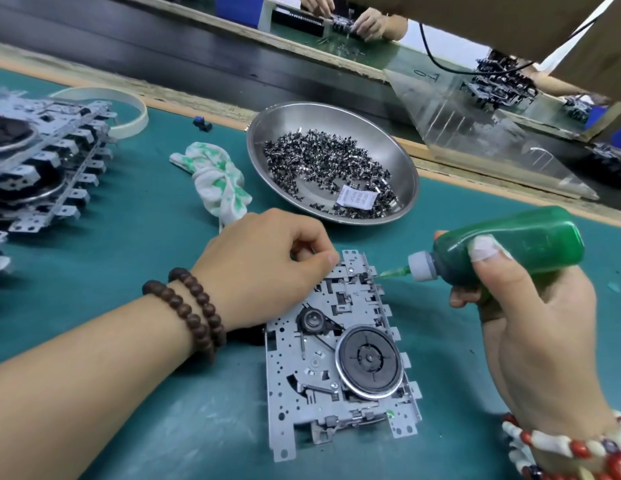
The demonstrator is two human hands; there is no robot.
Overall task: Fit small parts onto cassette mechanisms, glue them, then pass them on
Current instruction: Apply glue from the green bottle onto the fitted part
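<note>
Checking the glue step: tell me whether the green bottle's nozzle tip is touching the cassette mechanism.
Touching. The head view shows the green bottle, gripped by the right hand, with its nozzle tip meeting the cassette mechanism at its far edge, no gap visible.

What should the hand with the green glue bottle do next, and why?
Probably squeeze gently: the green glue bottle in the right hand already has its nozzle tip at the top edge of the cassette mechanism, which the left hand steadies there.
</note>
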